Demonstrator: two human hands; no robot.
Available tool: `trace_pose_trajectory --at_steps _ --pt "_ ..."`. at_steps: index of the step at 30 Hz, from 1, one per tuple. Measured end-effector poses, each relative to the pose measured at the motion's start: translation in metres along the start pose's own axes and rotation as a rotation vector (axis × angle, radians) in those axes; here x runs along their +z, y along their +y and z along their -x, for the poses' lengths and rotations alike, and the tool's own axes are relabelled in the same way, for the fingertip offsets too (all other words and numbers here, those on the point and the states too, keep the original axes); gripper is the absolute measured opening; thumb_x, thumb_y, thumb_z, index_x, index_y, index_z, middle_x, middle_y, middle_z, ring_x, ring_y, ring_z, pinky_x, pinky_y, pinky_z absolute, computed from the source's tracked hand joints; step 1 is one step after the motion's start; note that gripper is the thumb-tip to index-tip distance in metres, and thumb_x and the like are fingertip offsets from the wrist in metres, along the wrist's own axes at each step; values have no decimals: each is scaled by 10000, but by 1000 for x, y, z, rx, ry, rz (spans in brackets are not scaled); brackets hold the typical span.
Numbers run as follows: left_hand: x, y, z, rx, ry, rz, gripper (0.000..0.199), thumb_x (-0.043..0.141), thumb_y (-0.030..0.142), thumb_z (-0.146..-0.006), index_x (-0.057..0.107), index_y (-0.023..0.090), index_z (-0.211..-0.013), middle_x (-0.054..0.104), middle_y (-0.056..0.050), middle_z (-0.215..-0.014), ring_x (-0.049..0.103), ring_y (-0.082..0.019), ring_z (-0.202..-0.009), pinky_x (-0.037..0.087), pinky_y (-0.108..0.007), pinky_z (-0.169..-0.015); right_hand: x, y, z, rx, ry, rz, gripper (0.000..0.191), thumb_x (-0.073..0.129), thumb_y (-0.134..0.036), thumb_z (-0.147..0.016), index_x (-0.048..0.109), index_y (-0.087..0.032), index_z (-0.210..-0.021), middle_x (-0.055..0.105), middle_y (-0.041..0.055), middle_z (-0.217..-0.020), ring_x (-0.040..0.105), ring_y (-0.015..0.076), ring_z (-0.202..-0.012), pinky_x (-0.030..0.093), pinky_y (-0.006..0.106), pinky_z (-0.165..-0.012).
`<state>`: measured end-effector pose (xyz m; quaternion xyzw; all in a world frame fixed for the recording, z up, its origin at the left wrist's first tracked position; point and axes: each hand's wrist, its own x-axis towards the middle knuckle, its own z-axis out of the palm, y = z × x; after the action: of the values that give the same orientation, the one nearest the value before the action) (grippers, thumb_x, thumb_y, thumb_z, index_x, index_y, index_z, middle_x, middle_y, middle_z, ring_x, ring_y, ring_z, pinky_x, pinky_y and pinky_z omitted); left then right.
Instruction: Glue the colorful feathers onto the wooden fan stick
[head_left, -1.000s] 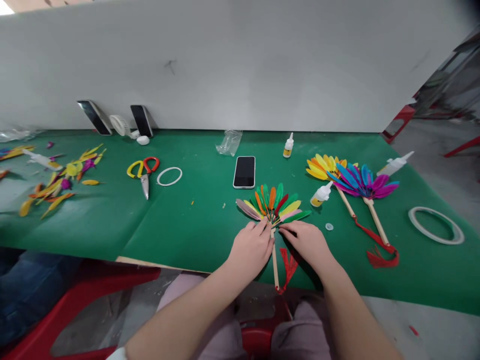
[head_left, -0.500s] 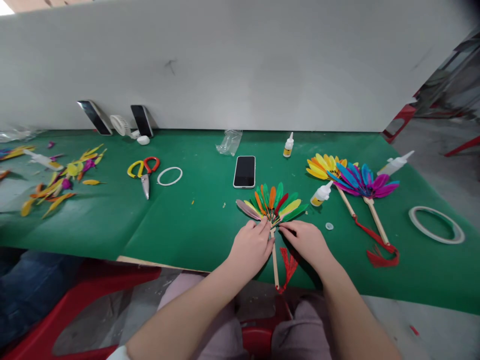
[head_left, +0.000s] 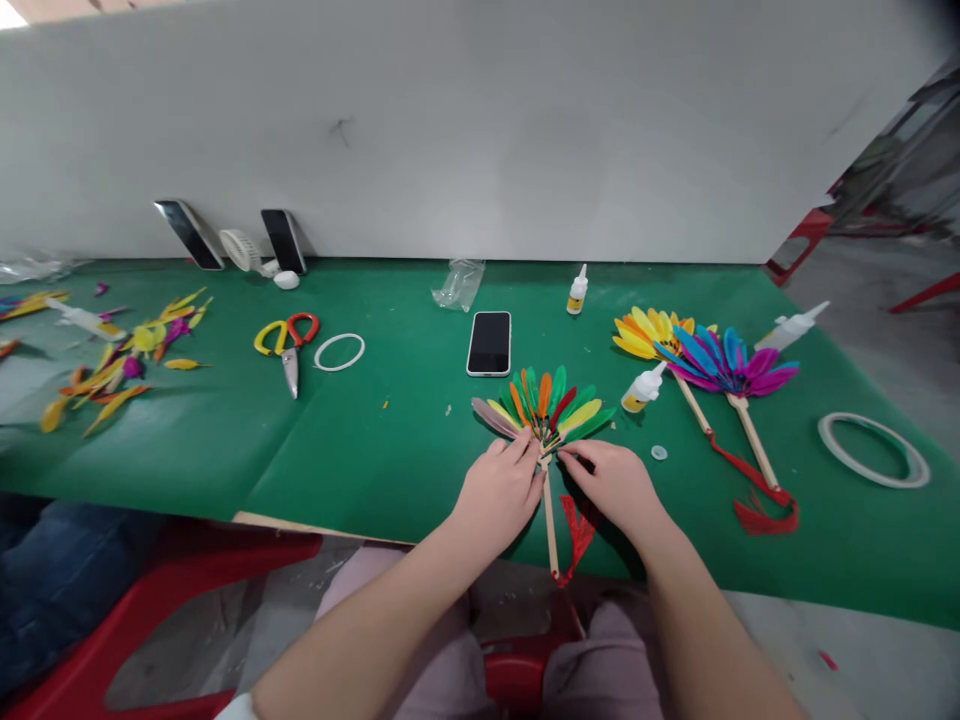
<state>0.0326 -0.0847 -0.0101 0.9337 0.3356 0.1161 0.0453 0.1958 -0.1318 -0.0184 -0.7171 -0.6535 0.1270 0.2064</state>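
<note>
A feather fan (head_left: 545,394) with green, orange, yellow, red and greyish feathers lies on the table in front of me. Its wooden handle (head_left: 551,525) points toward me, and a red tassel (head_left: 577,535) hangs at its lower end. My left hand (head_left: 501,490) holds the fan at its base, fingers over the left quills and thumb beside the handle. On the other side, my right hand (head_left: 611,480) is closed, thumb and fingertips pinched at the quill end of the lowest right green feather. The fingertips partly hide what they grip.
Glue bottles (head_left: 643,388) stand or lie nearby. Right are a yellow fan (head_left: 649,330), a blue-purple fan (head_left: 731,362) and a tape roll (head_left: 874,450). A phone (head_left: 489,344) lies ahead; scissors (head_left: 289,350), a white ring (head_left: 340,352) and loose feathers (head_left: 127,365) are left.
My left hand has eased slightly down and left at the fan's base, showing a little more of the wooden head. My right hand and the fan stay about where they were.
</note>
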Motion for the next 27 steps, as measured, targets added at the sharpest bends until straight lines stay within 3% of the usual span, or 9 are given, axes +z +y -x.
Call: trace_pose_trajectory --at_steps 5,11,20,27 --pt "-7 -1 -1 -96 -12 -6 347 327 302 -860 480 200 -1155 561 -75 -979 505 -187 -876 430 -317 -757 1 -3 2 -66 -7 -35 275 404 -249 -811 623 -259 -976 657 -6 -952 596 140 -855 427 239 -748" --pt "-8 -3 0 -90 -147 -71 389 301 305 -868 441 176 -1207 617 -58 -724 545 -190 -721 431 -311 -650 0 -7 3 -64 -45 74 314 405 -223 -790 617 -279 -1015 659 0 -854 596 131 -777 418 214 -667" --pt "-8 -4 -1 -79 -189 -87 396 313 328 -863 430 198 -1218 636 -55 -739 559 -203 -722 422 -311 -628 -1 -8 2 -84 -93 138 333 400 -219 -792 599 -294 -1048 652 -4 -829 590 123 -754 399 211 -619" --pt "-9 -6 -1 -74 -133 -50 377 307 323 -868 431 218 -1208 629 -54 -794 556 -182 -745 415 -294 -658 -1 -8 3 -110 -34 133 332 400 -217 -798 596 -293 -1054 646 -1 -789 586 113 -730 396 201 -613"
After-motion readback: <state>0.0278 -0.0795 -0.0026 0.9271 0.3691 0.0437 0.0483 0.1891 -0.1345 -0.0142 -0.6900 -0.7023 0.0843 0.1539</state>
